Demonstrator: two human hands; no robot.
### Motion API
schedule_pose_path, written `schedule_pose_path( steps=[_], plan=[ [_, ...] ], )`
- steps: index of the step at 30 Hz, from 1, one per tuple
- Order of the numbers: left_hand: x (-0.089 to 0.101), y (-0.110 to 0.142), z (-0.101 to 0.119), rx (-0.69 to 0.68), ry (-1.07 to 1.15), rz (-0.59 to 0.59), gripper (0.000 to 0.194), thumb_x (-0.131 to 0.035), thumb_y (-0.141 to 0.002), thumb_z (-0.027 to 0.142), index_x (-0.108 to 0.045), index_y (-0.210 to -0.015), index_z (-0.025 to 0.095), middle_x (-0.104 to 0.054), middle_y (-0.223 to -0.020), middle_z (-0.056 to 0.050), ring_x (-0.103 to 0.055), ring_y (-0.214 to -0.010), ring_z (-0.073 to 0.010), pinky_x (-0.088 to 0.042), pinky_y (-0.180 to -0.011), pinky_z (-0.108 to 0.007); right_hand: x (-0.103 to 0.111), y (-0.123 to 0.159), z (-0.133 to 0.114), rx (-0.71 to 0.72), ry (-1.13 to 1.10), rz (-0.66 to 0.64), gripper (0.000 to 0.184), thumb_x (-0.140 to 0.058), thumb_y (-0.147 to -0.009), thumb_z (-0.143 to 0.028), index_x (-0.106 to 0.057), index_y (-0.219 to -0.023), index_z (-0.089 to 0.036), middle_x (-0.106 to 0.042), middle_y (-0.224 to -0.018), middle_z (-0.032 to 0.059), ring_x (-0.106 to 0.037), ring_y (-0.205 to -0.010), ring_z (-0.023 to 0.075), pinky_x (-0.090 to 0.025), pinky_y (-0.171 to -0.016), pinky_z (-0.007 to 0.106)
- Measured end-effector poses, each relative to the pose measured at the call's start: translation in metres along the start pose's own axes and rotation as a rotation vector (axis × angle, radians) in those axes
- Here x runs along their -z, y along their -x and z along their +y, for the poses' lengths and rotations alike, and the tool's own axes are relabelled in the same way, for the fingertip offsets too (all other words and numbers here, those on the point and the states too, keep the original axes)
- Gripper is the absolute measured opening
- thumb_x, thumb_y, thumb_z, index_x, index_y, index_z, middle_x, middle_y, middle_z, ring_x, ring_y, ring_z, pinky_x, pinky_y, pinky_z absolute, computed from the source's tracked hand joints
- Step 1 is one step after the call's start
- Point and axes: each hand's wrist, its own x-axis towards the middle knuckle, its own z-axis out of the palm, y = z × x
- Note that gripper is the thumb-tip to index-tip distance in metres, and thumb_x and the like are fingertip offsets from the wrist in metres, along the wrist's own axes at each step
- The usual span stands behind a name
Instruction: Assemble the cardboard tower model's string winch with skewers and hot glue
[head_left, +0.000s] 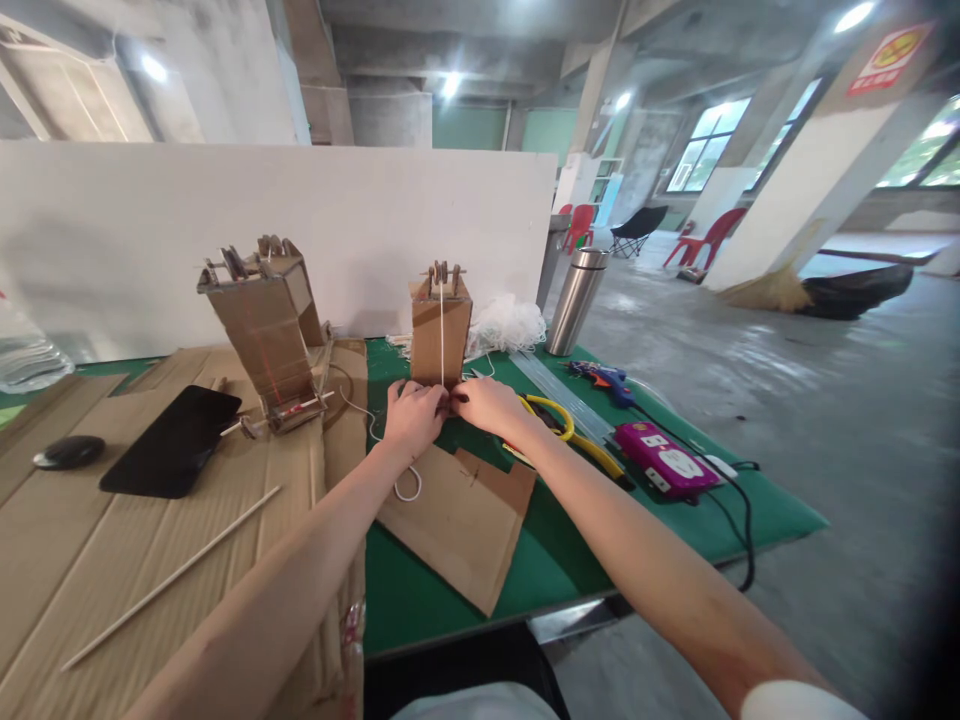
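A small upright cardboard tower (425,335) stands on the green table, with cardboard wheels (441,273) on a stick across its top. White string (442,340) runs from the wheels straight down its front. At the tower's base, my left hand (414,412) and my right hand (484,405) meet with fingers pinched round the string's lower end. The fingertips partly cover what they grip. Loose string (409,487) curls beside my left wrist. Below my hands lies a flat cardboard piece (465,530).
A larger cardboard tower (262,340) stands left, near a black phone-like slab (171,440), a mouse (69,452) and a wooden stick (172,578). At right are yellow-handled scissors (559,415), glue sticks (562,395), a glue gun (604,380), a purple power strip (664,460) and a steel flask (576,302).
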Motion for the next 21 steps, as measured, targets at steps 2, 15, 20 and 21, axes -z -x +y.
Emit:
schedule_pose_path(
  steps=[2,15,20,21],
  plan=[
    [0.0003,0.0001,0.0002,-0.006,-0.005,-0.001,0.016,-0.049,-0.085,0.025,-0.064,-0.09,0.027,-0.071,-0.091,-0.001,-0.054,-0.099,-0.0209,-0.023,-0.103,-0.042,-0.0001,0.0004,0.0011,0.021,0.005,-0.006,0.026,-0.046,-0.086,-0.035,-0.07,-0.091,-0.026,-0.071,-0.092,0.0068,-0.064,-0.086,0.0223,-0.042,-0.065,0.026],
    [0.0009,0.0004,0.001,-0.027,-0.022,0.009,0.022,-0.045,-0.088,0.027,-0.067,-0.088,0.027,-0.071,-0.091,-0.001,-0.052,-0.099,-0.0218,-0.022,-0.102,-0.043,-0.0036,0.0007,0.0048,0.056,-0.012,0.042,0.025,-0.044,-0.087,-0.03,-0.067,-0.095,-0.024,-0.07,-0.095,0.0066,-0.063,-0.087,0.0209,-0.038,-0.062,0.025],
    [0.0009,0.0005,0.0011,-0.011,0.007,0.0,0.021,-0.046,-0.088,0.027,-0.067,-0.089,0.027,-0.071,-0.091,-0.001,-0.052,-0.099,-0.0219,-0.023,-0.102,-0.044,-0.0059,-0.001,0.0057,0.04,-0.045,0.027,0.027,-0.043,-0.088,-0.029,-0.068,-0.095,-0.024,-0.07,-0.097,0.0062,-0.063,-0.086,0.0196,-0.038,-0.063,0.025],
    [0.0006,0.0007,0.001,-0.009,0.013,0.003,0.02,-0.047,-0.087,0.027,-0.067,-0.089,0.027,-0.071,-0.091,-0.002,-0.053,-0.098,-0.022,-0.023,-0.102,-0.044,-0.0062,-0.0011,0.006,0.034,-0.054,0.023,0.027,-0.043,-0.088,-0.03,-0.068,-0.096,-0.024,-0.07,-0.098,0.0063,-0.062,-0.087,0.0196,-0.038,-0.064,0.025]
  ],
)
